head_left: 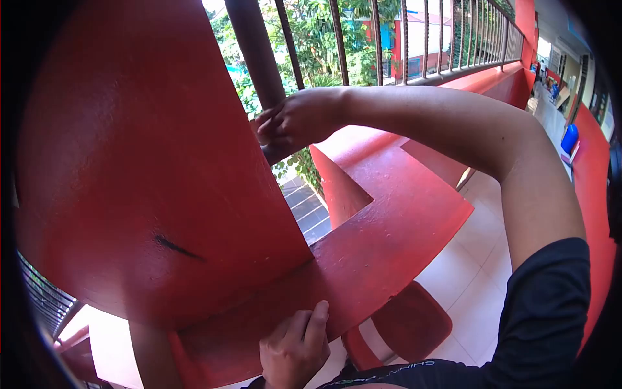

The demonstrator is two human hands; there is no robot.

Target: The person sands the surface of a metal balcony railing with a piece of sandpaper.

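Note:
My right hand point(295, 121) reaches across to the side edge of a glossy red pillar point(149, 155), close to a dark metal post point(257, 52) and the lower rail. Its fingers are bent and closed; whatever they may hold is hidden. My left hand point(295, 347) is low in view at the near edge of a red ledge point(363, 253). Its fingers are curled, with the index finger slightly raised, and their inner side cannot be seen. A short black mark point(178, 247) crosses the lower part of the pillar.
A railing with vertical bars point(424, 42) runs back along the right, above a red parapet. Below the ledge are a red chair seat point(413, 321) and a pale tiled floor point(476, 285). A blue container point(569, 139) stands farther along the corridor. Plants show outside.

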